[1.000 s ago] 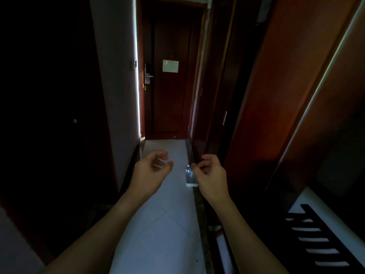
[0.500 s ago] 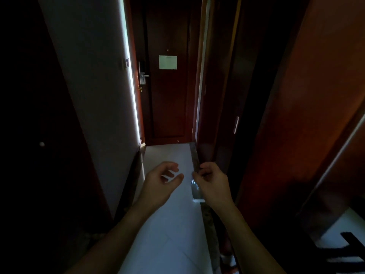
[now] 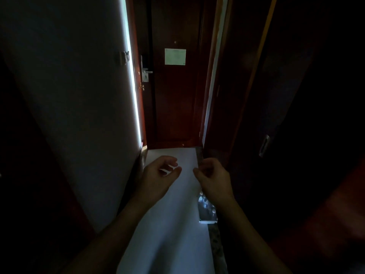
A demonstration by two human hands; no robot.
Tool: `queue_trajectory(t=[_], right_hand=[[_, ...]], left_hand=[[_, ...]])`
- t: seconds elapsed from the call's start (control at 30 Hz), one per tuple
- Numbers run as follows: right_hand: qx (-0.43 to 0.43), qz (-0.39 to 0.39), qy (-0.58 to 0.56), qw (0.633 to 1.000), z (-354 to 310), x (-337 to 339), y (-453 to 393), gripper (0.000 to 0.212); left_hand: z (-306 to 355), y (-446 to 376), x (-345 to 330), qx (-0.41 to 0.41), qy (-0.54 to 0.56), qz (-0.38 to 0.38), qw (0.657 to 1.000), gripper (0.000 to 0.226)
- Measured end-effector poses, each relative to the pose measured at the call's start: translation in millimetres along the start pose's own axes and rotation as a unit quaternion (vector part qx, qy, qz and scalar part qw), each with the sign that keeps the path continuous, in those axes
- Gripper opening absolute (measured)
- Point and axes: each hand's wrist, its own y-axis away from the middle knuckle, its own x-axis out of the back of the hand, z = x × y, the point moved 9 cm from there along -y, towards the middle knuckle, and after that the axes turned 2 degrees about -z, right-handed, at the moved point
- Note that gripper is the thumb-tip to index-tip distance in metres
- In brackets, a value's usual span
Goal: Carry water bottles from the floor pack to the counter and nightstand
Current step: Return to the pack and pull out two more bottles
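Note:
A pack of clear water bottles [image 3: 206, 209] sits on the pale floor against the right-hand wall, partly hidden behind my right wrist. My left hand [image 3: 158, 175] hovers above the floor in the middle of the corridor, fingers loosely curled and apart, holding nothing. My right hand [image 3: 214, 177] is held out just above and beyond the pack, fingers curled but not closed on anything. Neither hand touches the bottles.
A narrow dim corridor with a pale tiled floor [image 3: 169, 234] runs to a dark wooden door [image 3: 173, 99] with a lever handle [image 3: 146, 72] and a paper notice [image 3: 175, 56]. A white wall [image 3: 79, 95] stands left; dark wooden panels with a metal handle [image 3: 264, 145] stand right.
I have moved forward along the corridor; the door is closer and the bottle pack has slid down the view to under my right wrist. Both hands keep the same loose pose.

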Motion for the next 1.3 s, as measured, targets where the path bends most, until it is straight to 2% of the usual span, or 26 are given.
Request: queue_trajectory(t=[0.27, 0.47, 0.63, 0.8, 0.93, 1.1, 1.3], right_hand=[[-0.03, 0.059, 0.022, 0.998, 10.2, -60.0, -163.6, 0.04], [-0.063, 0.083, 0.028, 0.994, 24.1, -66.8, -253.0, 0.034], [-0.09, 0.101, 0.028, 0.99, 60.7, -61.9, -311.5, 0.027], [-0.123, 0.114, 0.02, 0.986, 128.6, -49.7, -372.3, 0.024], [-0.161, 0.117, 0.003, 0.98, 195.5, -39.7, -430.3, 0.022], [-0.236, 0.125, -0.016, 0.964, 281.7, -33.4, -488.7, 0.039], [-0.309, 0.148, 0.01, 0.939, 393.3, -43.1, -519.3, 0.038]], left_hand=[[-70.8, -188.8, -1.7, -0.048, -0.01, -0.041, 0.998, 0.021], [-100.6, -289.4, -36.6, -0.062, 0.002, -0.094, 0.994, 0.023], [-121.8, -344.5, -83.2, -0.077, 0.021, -0.121, 0.989, 0.041], [-165.1, -394.0, -157.3, -0.059, 0.011, -0.163, 0.985, 0.033], [-204.1, -434.1, -222.7, -0.047, -0.005, -0.192, 0.98, 0.04], [-264.8, -489.7, -296.8, 0.008, -0.045, -0.232, 0.972, 0.039], [-360.3, -522.6, -374.2, 0.071, -0.029, -0.275, 0.958, 0.042]])
